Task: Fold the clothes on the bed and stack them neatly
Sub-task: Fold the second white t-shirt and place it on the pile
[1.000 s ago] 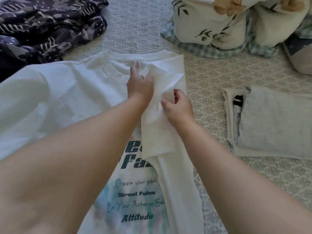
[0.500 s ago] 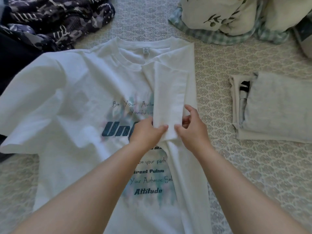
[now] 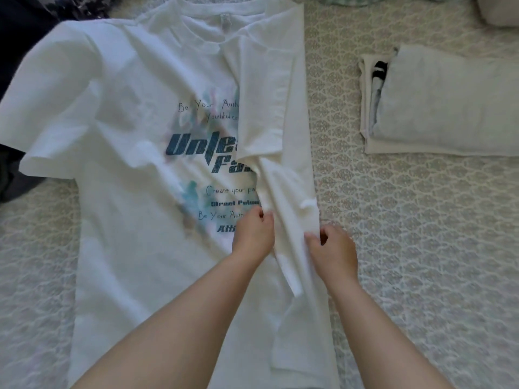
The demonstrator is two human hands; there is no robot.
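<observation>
A white T-shirt [image 3: 126, 141] with blue print lies face up on the bed. Its right side and sleeve are folded inward over the print. My left hand [image 3: 254, 237] pinches the inner edge of the folded flap at about mid-length. My right hand [image 3: 332, 248] pinches the outer folded edge beside it. The flap bunches into creases between the two hands. The left sleeve lies spread out flat at the left.
A stack of folded clothes [image 3: 443, 108], grey on top, sits on the patterned bedspread [image 3: 421, 248] to the right. A dark patterned garment [image 3: 25, 29] lies at the top left, partly under the shirt's sleeve. Pillows show at the top right edge.
Both hands have slid down the folded flap from the collar and sleeve toward the shirt's lower half, smoothing it. The view has shifted closer to me.
</observation>
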